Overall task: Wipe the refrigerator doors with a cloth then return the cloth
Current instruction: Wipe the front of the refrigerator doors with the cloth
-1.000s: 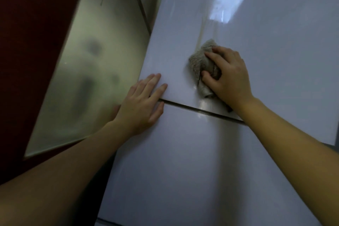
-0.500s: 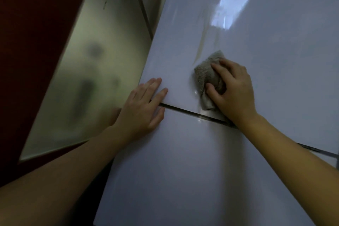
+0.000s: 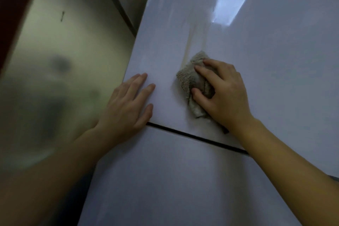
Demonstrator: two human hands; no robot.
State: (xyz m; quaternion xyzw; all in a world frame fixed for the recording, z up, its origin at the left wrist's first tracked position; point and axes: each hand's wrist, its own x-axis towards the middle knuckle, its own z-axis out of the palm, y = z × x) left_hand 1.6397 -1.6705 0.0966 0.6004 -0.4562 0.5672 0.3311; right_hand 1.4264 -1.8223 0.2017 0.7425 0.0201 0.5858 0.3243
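Right hand (image 3: 222, 95) grips bunched grey cloth (image 3: 190, 82), pressed on upper refrigerator door (image 3: 275, 60), centre frame, just above dark door gap (image 3: 192, 136). Left hand (image 3: 128, 104), fingers straight, flat on same door's left edge. Lower door (image 3: 165, 180) below. Blurred steel panel (image 3: 64, 60) at left.

left hand (image 3: 128, 104) flat, palm down, fingers straight and slightly spread, right hand (image 3: 223, 93) with fingers and thumb curled over a bunched cloth (image 3: 189, 79), left arm (image 3: 55, 174) and right arm (image 3: 286, 169) bare, stretched forward
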